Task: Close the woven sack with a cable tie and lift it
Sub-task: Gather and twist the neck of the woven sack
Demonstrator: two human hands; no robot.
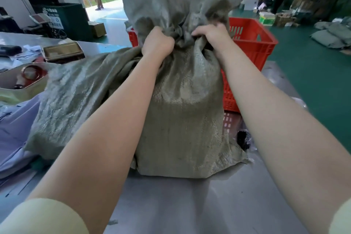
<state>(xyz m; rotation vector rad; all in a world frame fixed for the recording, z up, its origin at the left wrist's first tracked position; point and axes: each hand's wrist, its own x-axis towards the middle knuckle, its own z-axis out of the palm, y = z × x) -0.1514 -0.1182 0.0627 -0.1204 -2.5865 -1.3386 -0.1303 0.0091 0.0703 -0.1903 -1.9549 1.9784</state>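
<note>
The woven sack stood upright at the centre of the metal table, its base flat on the steel and its gathered neck up toward 12 o'clock. The left hand was clenched on the bunched fabric at about 11 o'clock of the neck, and the right hand was clamped on it at about 1 o'clock, the two fists just beside each other with a twist of cloth between them. Held so, they seemed meant to choke the mouth into a narrow throat that a tie could go round, the loose top flaring above the grip. No cable tie could be made out (it may have been hidden inside a fist or among the folds; I cannot tell). The fingertips were buried in the fabric, so how far they wrapped was unclear. Behind the sack, at 2 o'clock, a red crate was partly blocked from view. A second sheet of woven material lay slumped at 9 o'clock, its far edge lost under the left forearm. The sack's contents did not show.
</note>
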